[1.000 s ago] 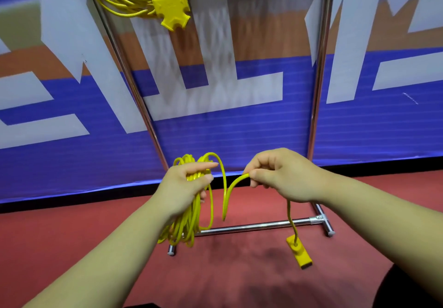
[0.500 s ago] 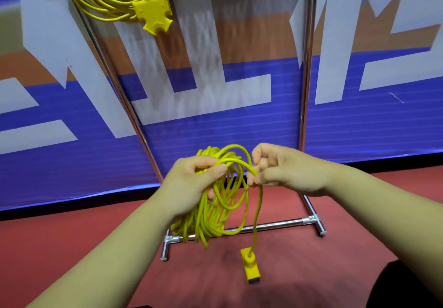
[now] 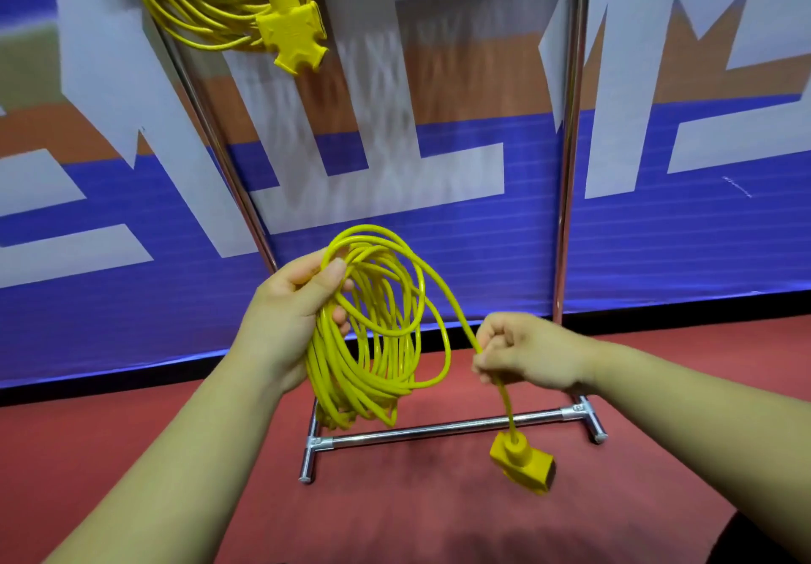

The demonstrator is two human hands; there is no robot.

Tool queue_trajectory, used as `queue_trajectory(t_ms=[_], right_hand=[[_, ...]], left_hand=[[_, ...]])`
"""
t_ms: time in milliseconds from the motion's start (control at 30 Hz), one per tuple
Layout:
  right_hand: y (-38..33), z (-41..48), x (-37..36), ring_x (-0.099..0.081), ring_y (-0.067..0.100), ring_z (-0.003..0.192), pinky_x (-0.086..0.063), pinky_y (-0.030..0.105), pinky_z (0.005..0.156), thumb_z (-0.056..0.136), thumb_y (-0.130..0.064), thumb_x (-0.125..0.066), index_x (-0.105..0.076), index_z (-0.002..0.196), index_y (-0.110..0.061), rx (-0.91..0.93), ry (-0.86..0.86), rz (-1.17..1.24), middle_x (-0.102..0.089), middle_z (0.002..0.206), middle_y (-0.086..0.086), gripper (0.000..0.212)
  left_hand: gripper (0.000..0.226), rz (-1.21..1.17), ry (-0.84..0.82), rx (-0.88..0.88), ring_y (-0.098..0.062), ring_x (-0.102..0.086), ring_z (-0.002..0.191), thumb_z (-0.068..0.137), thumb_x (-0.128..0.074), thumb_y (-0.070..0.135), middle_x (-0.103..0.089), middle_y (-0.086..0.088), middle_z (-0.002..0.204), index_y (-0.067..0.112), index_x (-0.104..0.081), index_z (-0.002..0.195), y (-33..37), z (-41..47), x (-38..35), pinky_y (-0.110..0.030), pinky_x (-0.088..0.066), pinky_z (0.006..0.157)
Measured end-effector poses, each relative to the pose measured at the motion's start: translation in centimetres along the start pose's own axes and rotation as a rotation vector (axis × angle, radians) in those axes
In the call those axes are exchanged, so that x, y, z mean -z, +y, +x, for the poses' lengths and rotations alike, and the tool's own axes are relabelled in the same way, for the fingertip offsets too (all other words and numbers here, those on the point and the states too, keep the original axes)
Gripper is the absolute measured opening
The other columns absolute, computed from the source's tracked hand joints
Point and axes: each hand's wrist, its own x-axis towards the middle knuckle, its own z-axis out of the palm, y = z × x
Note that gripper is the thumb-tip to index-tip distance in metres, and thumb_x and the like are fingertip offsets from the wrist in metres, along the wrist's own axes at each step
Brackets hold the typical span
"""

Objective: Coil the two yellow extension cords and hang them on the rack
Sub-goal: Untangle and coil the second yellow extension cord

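Hands (image 3: 289,313) (image 3: 526,353) grip yellow cord (image 3: 377,344); banner (image 3: 439,160) lettering unreadable.

Both bare forearms reach forward from the lower corners, converging toward the middle. The left hand (image 3: 292,313) is raised, thumb on top and fingers curled closed around what it grips. The right hand (image 3: 522,355) sits lower, clenched in a fist, knuckles up.
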Motion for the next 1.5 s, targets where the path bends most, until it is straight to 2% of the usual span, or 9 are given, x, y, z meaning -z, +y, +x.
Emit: queue_trajectory(t_ms=[167,333,433,600,767,900,1167,1267,1500], right_hand=[[-2.2,0.3,1.6,-0.055,0.014,0.053,-0.044,0.028,0.055,0.091,-0.008,-0.068,-0.064,0.085,-0.009,0.103,0.417,0.126,-0.070,0.072,0.008,0.007],[-2.8,0.1,2.8,-0.058,0.015,0.062,-0.045,0.028,0.060,0.088,-0.023,-0.071,-0.070,0.079,-0.023,0.193,0.616,-0.371,-0.069,0.070,-0.002,0.010],[-3.7,-0.3,2.9,-0.058,0.007,0.068,-0.042,0.026,0.062,0.089,-0.027,-0.071,-0.072,0.083,-0.026,0.276,0.556,-0.578,-0.066,0.071,-0.008,0.006],[-5.9,-1.6,2.7,-0.061,0.002,0.074,-0.046,0.024,0.064,0.090,-0.034,-0.070,-0.073,0.090,-0.031,0.279,0.145,-0.871,-0.069,0.076,-0.012,0.004],[-7.4,-2.9,2.0,-0.061,-0.001,0.073,-0.044,0.014,0.066,0.088,-0.031,-0.074,-0.074,0.084,-0.035,0.277,-0.147,-0.757,-0.069,0.078,-0.019,0.005],[-7.9,-3.2,1.9,-0.061,0.016,0.070,-0.049,0.031,0.069,0.086,-0.031,-0.077,-0.078,0.092,-0.030,0.339,-0.155,-0.492,-0.072,0.085,0.004,0.006],[-8.1,-3.3,2.4,-0.050,0.006,0.057,-0.041,0.017,0.057,0.089,-0.019,-0.073,-0.079,0.096,-0.014,0.377,0.025,-0.185,-0.065,0.065,-0.006,0.010],[-8.0,-3.4,2.9,-0.058,0.000,0.061,-0.043,0.013,0.062,0.089,-0.017,-0.073,-0.078,0.097,-0.011,0.397,0.118,-0.131,-0.070,0.070,-0.009,0.011],[-7.7,-3.4,3.5,-0.067,0.001,0.069,-0.050,0.015,0.065,0.088,-0.019,-0.075,-0.079,0.092,-0.016,0.414,0.283,-0.106,-0.075,0.077,-0.008,0.006]], left_hand=[[0.072,-0.157,0.188,0.165,-0.015,-0.055,0.052,0.083,-0.064,-0.009,-0.060,-0.008,0.069,0.026,-0.048,0.144,-2.2,0.6,2.2,-0.029,-0.053,0.050],[0.081,-0.153,0.291,0.221,-0.017,-0.055,0.051,0.085,-0.063,-0.010,-0.062,-0.010,0.066,0.023,-0.035,0.154,-3.1,0.9,3.7,-0.029,-0.051,0.050],[0.075,-0.169,0.313,0.219,-0.017,-0.054,0.049,0.089,-0.058,-0.007,-0.059,-0.011,0.068,0.022,-0.035,0.154,-2.9,1.0,4.2,-0.027,-0.050,0.049],[0.064,-0.136,0.189,0.166,-0.022,-0.058,0.062,0.091,-0.052,-0.008,-0.061,-0.013,0.076,0.021,-0.046,0.146,-2.6,0.5,3.4,-0.031,-0.053,0.059],[0.063,-0.071,0.058,0.135,-0.028,-0.065,0.078,0.082,-0.064,0.000,-0.064,-0.014,0.086,0.022,-0.053,0.140,-2.6,-0.1,0.9,-0.039,-0.059,0.075],[0.067,-0.048,-0.024,0.148,-0.028,-0.067,0.078,0.076,-0.067,0.007,-0.067,-0.010,0.080,0.024,-0.053,0.139,-3.0,-0.8,-1.5,-0.040,-0.059,0.075],[0.051,-0.095,-0.134,0.222,-0.032,-0.071,0.068,0.083,-0.068,0.017,-0.064,-0.025,0.093,0.023,-0.060,0.133,-2.7,-1.5,-4.8,-0.038,-0.061,0.062],[0.072,-0.094,-0.235,0.236,-0.033,-0.071,0.071,0.069,-0.089,0.033,-0.069,-0.024,0.097,0.023,-0.059,0.133,-2.4,-1.9,-5.7,-0.039,-0.060,0.065],[0.074,0.036,-0.294,0.185,-0.025,-0.055,0.054,0.066,-0.078,-0.001,-0.059,-0.020,0.077,0.024,-0.059,0.133,-2.8,-2.4,-7.1,-0.032,-0.050,0.053]])
